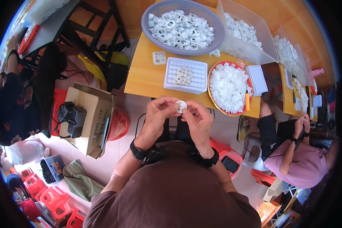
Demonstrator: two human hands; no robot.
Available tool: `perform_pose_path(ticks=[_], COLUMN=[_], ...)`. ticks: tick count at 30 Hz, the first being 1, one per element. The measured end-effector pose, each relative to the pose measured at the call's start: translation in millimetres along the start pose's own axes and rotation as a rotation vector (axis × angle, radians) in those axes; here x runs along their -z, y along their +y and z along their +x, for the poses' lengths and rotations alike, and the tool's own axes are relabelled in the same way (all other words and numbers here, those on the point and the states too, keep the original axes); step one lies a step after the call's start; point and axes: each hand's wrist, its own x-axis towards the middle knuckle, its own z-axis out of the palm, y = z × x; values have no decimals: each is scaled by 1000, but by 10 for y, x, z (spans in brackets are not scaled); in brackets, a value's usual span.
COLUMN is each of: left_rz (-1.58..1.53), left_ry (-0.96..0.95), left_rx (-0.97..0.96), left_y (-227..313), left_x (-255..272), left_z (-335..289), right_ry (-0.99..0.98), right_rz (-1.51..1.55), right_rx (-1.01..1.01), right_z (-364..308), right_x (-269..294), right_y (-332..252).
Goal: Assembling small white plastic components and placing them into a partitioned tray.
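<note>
Between my two hands, just off the table's front edge, is a small round white plastic piece (181, 106). My left hand (158, 116) pinches it with thumb and forefinger on one side. The thumb and fingers of my right hand (198, 121) close on its other side. Straight ahead on the table, a white dimpled tray (198, 72) bears a cluster of round silvery discs (184, 76). To its right, small translucent white pieces (228, 85) are heaped on a red round plate (211, 98). An orange-handled tool (247, 101) rests on the plate's right rim.
A grey-purple basin (145, 32) of white plastic parts (180, 28) and a clear bin (250, 53) stand at the back of the wooden table (138, 81). Stacked white trays (257, 80) lie right. A cardboard box (97, 129) stands left; a person in pink (298, 159) sits right.
</note>
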Motion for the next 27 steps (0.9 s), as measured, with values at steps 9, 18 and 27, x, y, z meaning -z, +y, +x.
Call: perform_pose_path(ticks=[9,18,27], left_rz=[505,871,1096], left_ry=[10,32,-5], left_rx=[-338,-544,-709], left_y=[23,49,49], left_x=[-140,-168,-113], left_z=[-54,-68,-72], right_ry=[63,73,67], right_rz=[-53,-522,-543], right_rx=[28,390,371], right_z=[59,36,4], right_x=[42,-18,-25], right_y=[12,-94,-91])
